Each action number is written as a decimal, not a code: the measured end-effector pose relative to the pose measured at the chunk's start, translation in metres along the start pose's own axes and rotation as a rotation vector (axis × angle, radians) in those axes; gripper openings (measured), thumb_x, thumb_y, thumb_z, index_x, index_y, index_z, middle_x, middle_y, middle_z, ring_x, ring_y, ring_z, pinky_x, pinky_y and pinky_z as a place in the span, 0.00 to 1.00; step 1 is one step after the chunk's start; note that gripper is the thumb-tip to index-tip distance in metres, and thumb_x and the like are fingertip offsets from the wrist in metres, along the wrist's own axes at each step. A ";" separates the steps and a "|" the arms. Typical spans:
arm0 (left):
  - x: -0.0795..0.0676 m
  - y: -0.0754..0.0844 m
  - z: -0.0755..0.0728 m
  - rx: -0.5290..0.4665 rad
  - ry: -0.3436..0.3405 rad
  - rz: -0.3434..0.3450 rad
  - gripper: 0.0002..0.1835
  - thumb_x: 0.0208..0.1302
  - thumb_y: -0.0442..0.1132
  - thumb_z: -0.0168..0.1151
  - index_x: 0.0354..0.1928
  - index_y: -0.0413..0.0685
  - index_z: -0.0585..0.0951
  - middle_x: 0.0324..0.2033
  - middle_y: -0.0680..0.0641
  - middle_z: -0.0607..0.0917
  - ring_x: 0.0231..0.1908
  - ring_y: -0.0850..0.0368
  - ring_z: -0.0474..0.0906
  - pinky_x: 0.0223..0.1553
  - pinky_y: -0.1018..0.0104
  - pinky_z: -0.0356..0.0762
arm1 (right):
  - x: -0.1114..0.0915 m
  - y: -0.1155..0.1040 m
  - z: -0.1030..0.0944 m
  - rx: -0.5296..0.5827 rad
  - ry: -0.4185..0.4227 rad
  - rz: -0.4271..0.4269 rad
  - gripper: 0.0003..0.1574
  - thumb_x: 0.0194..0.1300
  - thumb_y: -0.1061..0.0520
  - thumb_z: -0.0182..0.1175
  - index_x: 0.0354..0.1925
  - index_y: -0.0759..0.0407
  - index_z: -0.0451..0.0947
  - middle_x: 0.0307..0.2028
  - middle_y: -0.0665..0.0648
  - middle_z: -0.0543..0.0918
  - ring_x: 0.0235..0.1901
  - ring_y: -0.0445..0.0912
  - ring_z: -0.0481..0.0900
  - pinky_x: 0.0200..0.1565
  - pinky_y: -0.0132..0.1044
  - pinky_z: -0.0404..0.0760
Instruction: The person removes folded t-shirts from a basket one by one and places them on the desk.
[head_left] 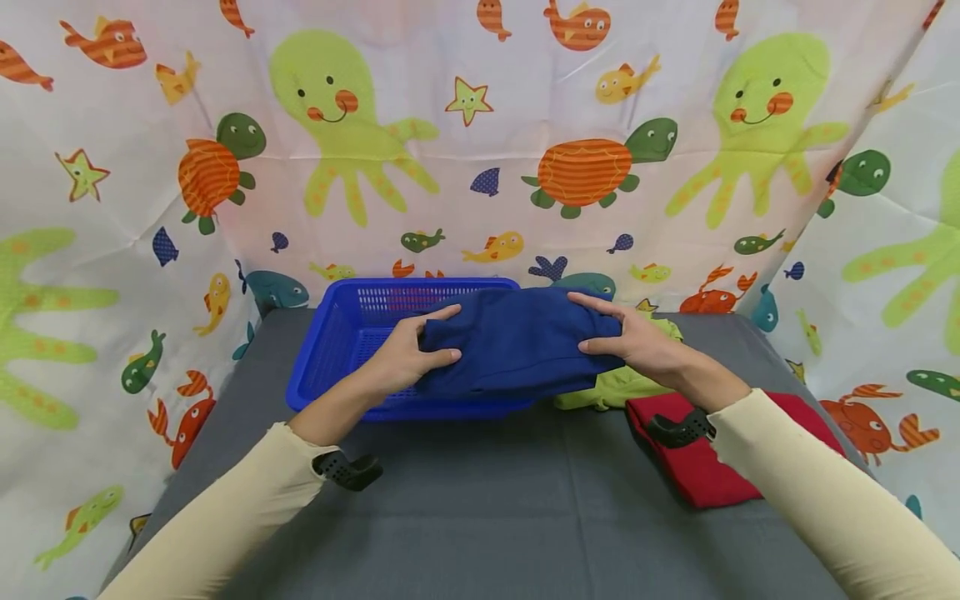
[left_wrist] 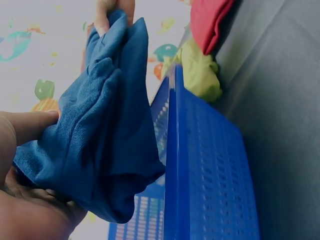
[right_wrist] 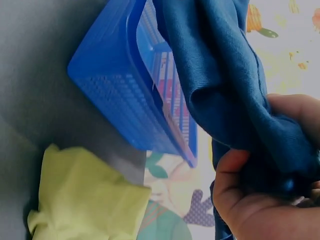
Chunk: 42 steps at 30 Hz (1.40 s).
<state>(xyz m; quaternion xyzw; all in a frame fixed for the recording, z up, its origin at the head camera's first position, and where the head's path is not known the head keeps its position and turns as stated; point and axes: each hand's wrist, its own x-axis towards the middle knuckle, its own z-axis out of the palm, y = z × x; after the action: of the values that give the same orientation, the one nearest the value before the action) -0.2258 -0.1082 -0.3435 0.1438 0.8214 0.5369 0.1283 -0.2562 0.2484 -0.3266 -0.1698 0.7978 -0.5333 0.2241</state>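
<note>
Both hands hold a folded dark blue cloth garment (head_left: 525, 342) by its two ends, raised over the right part of a blue plastic basket (head_left: 324, 346). The left hand (head_left: 408, 354) grips the left end, thumb on the near side and fingers beneath, as the left wrist view shows. On the other end, the right hand (head_left: 637, 337) pinches the cloth between thumb and fingers. In the right wrist view the garment (right_wrist: 220, 75) hangs in loose folds beside the basket's rim (right_wrist: 150, 85). The part of the basket behind the garment is hidden.
A yellow-green cloth (head_left: 626, 385) lies right of the basket, partly under the right hand in view. Closer in, a folded red cloth (head_left: 705, 458) lies below the right forearm. A grey cloth covers the table (head_left: 465, 500); a sea-animal printed curtain (head_left: 465, 183) surrounds it.
</note>
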 end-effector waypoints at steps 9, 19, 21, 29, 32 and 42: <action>0.004 0.013 0.017 -0.046 -0.052 0.027 0.36 0.73 0.38 0.61 0.79 0.62 0.60 0.77 0.44 0.62 0.75 0.42 0.61 0.70 0.44 0.69 | -0.021 0.001 -0.018 -0.066 0.021 0.025 0.48 0.70 0.56 0.62 0.80 0.42 0.52 0.79 0.63 0.54 0.76 0.62 0.57 0.70 0.49 0.71; 0.015 0.024 0.038 -0.081 -0.081 0.074 0.37 0.73 0.35 0.60 0.79 0.61 0.60 0.79 0.45 0.59 0.77 0.44 0.58 0.73 0.45 0.65 | -0.042 0.000 -0.037 -0.086 0.040 0.043 0.49 0.70 0.55 0.63 0.81 0.43 0.50 0.79 0.65 0.50 0.76 0.64 0.54 0.56 0.27 0.77; 0.016 0.027 0.043 -0.078 -0.084 0.089 0.37 0.73 0.35 0.60 0.79 0.60 0.59 0.79 0.46 0.58 0.78 0.44 0.57 0.73 0.45 0.64 | -0.047 0.001 -0.040 -0.065 0.043 0.041 0.49 0.71 0.55 0.62 0.81 0.43 0.50 0.79 0.65 0.51 0.75 0.63 0.57 0.55 0.26 0.79; 0.016 0.041 0.067 -0.098 -0.139 0.120 0.37 0.73 0.34 0.58 0.80 0.60 0.57 0.80 0.46 0.54 0.80 0.43 0.50 0.75 0.44 0.60 | -0.074 0.012 -0.056 -0.099 0.066 0.041 0.47 0.72 0.55 0.62 0.80 0.41 0.51 0.77 0.64 0.56 0.59 0.29 0.72 0.54 0.28 0.81; 0.015 0.043 0.076 -0.111 -0.173 0.127 0.38 0.74 0.33 0.57 0.80 0.59 0.55 0.80 0.46 0.53 0.79 0.44 0.53 0.74 0.46 0.62 | -0.083 0.017 -0.061 -0.081 0.060 0.019 0.46 0.72 0.58 0.60 0.80 0.44 0.51 0.75 0.60 0.60 0.58 0.28 0.74 0.53 0.31 0.83; 0.016 0.041 0.097 -0.062 -0.244 0.201 0.39 0.74 0.33 0.57 0.81 0.57 0.53 0.78 0.45 0.59 0.77 0.48 0.59 0.73 0.50 0.65 | -0.108 0.038 -0.067 -0.147 0.092 0.004 0.44 0.74 0.59 0.58 0.80 0.45 0.53 0.62 0.36 0.71 0.57 0.28 0.76 0.51 0.32 0.84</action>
<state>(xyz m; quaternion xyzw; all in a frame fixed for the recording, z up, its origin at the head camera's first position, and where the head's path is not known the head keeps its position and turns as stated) -0.2013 -0.0047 -0.3447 0.2856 0.7640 0.5508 0.1771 -0.2024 0.3692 -0.3207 -0.1596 0.8445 -0.4803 0.1749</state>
